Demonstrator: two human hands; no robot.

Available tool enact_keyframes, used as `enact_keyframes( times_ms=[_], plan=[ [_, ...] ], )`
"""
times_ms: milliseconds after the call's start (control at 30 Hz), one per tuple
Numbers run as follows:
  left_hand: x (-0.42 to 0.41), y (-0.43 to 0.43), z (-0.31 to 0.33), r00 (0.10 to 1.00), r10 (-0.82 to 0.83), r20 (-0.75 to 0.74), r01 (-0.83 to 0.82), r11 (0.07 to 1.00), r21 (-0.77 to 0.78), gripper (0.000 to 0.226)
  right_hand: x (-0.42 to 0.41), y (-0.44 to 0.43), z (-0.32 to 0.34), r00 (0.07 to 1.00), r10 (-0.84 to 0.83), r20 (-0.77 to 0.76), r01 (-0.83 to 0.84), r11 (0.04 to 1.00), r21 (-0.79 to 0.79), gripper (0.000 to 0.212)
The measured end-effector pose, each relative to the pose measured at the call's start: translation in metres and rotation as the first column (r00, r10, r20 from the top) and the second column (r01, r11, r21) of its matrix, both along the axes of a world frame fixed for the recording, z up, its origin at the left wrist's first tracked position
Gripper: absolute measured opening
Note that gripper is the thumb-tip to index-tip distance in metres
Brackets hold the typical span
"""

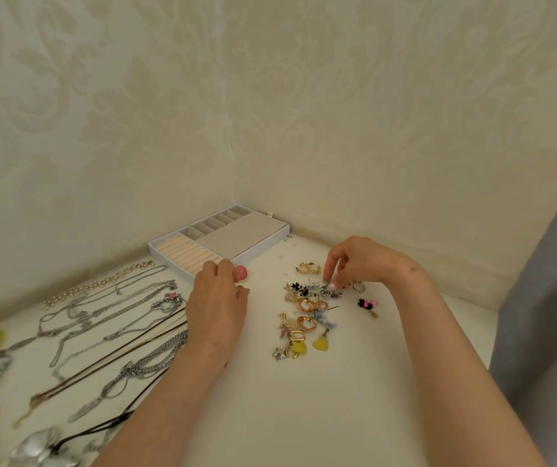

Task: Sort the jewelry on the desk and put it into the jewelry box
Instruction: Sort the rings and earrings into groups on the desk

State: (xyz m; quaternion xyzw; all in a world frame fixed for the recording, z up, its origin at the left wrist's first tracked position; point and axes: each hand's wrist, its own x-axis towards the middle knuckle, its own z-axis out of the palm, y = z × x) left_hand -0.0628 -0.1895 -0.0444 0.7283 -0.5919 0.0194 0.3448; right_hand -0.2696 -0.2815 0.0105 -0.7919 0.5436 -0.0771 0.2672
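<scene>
Near the far corner of the table (337,399), by the jewelry box (243,235), my right hand (361,261) pinches a light, snag-prone earring (332,285), best held by its body; left hand (216,305) curls beside a pink ring (241,273), grip unclear.

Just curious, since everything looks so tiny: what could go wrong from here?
The right hand pinches into the crowded earring pile, so hooked neighbours could be dragged along or pairs split. The left forearm lies right beside the necklaces; a sweep might tangle their chains. The black-and-pink piece sits apart toward the desk's right side and could get knocked away.
</scene>
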Motion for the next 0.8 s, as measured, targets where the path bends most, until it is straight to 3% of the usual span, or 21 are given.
enact_keyframes(
  times_ms=[167, 367, 500, 633, 800],
  plan=[
    [-0.004, 0.006, 0.008, 0.999, -0.017, 0.037, 0.017, 1.0, -0.008, 0.013, 0.007, 0.0, -0.003, 1.0, 0.009, -0.009, -0.009, 0.999, 0.041, 0.012],
    [-0.005, 0.015, 0.011, 0.996, -0.026, 0.085, 0.018, 0.995, 0.096, 0.012, 0.007, -0.001, -0.002, 0.998, 0.023, -0.056, -0.023, 1.0, 0.01, 0.013],
    [-0.005, 0.014, 0.011, 0.997, -0.047, 0.068, 0.038, 0.992, 0.124, 0.01, 0.009, 0.002, 0.001, 0.999, 0.028, 0.015, -0.027, 0.997, -0.076, 0.012],
    [-0.003, 0.012, 0.008, 0.997, -0.073, 0.034, 0.068, 0.989, 0.13, 0.011, 0.017, 0.011, 0.007, 0.971, 0.192, 0.144, -0.194, 0.981, 0.0, 0.013],
    [-0.004, 0.011, 0.011, 0.986, -0.164, -0.038, 0.167, 0.981, 0.096, 0.009, 0.028, 0.03, 0.016, 0.918, 0.371, 0.138, -0.391, 0.906, 0.162, 0.009]
  ],
)
